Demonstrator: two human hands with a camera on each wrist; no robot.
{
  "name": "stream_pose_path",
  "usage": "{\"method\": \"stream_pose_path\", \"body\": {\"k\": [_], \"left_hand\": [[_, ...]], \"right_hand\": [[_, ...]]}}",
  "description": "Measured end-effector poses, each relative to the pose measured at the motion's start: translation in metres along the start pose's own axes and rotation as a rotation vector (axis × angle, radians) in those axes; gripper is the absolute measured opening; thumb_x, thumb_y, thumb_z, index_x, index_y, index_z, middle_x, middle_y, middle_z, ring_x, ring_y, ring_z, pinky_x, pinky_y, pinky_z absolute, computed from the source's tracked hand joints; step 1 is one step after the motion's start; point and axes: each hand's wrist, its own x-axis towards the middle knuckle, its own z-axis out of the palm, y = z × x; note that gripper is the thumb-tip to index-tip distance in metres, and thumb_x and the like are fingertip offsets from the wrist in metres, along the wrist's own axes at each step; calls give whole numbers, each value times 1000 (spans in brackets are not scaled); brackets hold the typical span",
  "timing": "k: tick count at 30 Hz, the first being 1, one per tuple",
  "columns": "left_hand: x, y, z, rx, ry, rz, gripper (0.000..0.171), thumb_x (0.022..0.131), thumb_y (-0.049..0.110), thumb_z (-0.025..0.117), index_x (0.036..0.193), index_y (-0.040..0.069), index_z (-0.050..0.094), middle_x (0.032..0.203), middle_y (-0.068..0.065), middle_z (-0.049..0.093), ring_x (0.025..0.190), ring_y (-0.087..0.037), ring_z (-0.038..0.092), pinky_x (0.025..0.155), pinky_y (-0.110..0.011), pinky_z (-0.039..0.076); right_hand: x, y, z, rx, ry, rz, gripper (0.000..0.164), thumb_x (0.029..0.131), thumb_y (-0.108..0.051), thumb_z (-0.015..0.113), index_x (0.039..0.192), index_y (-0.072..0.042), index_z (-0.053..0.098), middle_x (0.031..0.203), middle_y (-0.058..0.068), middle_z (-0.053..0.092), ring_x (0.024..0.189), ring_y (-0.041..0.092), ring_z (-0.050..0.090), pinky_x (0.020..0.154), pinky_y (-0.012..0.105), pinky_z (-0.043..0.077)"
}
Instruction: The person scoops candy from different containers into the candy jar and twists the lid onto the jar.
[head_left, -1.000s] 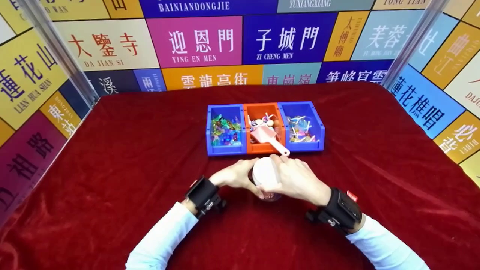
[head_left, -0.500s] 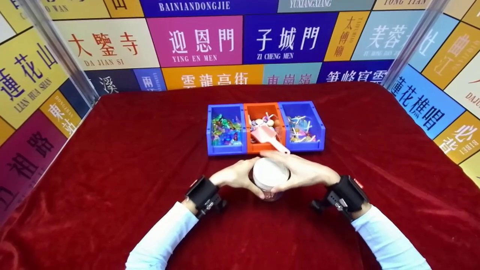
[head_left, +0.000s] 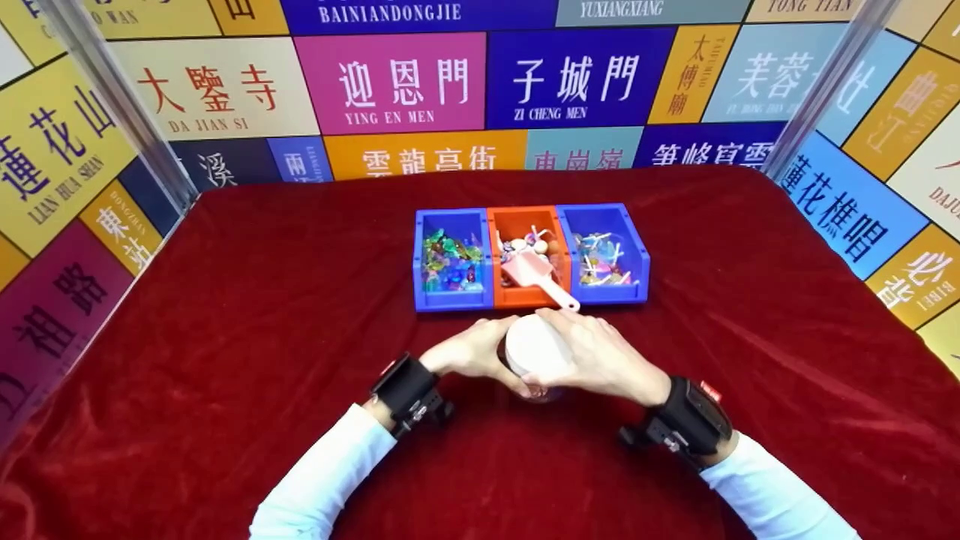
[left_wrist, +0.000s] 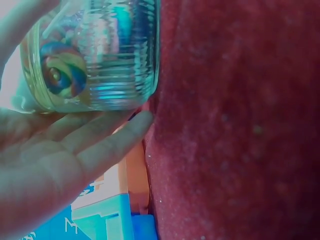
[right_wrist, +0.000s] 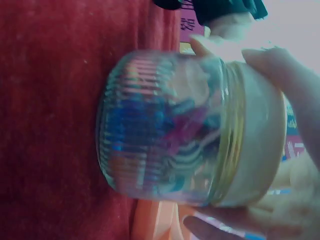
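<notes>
A ribbed clear jar (right_wrist: 155, 130) filled with colourful candy stands on the red cloth, topped by a white lid (head_left: 534, 345). My left hand (head_left: 474, 351) holds the jar's side from the left; in the left wrist view its fingers lie along the jar wall (left_wrist: 120, 75), with a swirl lollipop (left_wrist: 62, 70) visible through it. From the right, my right hand (head_left: 604, 356) grips the lid, thumb on the near edge and fingers on the far edge. In the right wrist view the lid's side (right_wrist: 260, 135) sits against the top of the jar.
Behind the jar stand a left blue bin (head_left: 454, 300), an orange bin (head_left: 514, 298) and a right blue bin (head_left: 637, 259), each holding candy or small colourful pieces. A pink scoop (head_left: 532, 268) rests in the orange bin, its handle over the front edge. Lettered panels (head_left: 390, 82) surround the table.
My right hand shifts outward around the lid, its wrist swinging right, then comes back over the lid in a turned grip. My left hand stays in place on the jar.
</notes>
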Motion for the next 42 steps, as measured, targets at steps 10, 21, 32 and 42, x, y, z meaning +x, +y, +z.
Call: {"method": "stream_pose_path", "body": {"k": [10,21,32,42], "left_hand": [[1,0,1,8,0,-13,81,54,33,84,122,8,48,108,-4,58,97,-16,52,87,-26,41],[1,-1,0,-67,-3,-3,86,53,31,85,126,12,45,114,-2,55,103,-13,49,91,-25,38],[1,-1,1,-16,8,12,82,52,34,85,122,13,49,108,1,58,97,-12,52,86,-24,40],[0,-1,3,19,29,-9,77,53,32,85,118,10,51,105,-2,59,94,-15,52,84,-25,41]], "right_hand": [[-1,-7,-2,75,-34,70,95,64,-62,66,133,-4,35,131,11,43,103,25,52,80,40,47],[15,23,-10,320,-243,-170,83,71,-45,70,134,-3,36,132,7,43,119,19,40,97,39,34],[6,17,-3,220,-149,-120,78,68,-46,70,127,-3,44,120,4,52,106,16,47,88,35,40],[-3,-4,7,29,41,25,74,67,-46,70,119,1,49,109,15,56,89,27,56,72,41,47]]}}
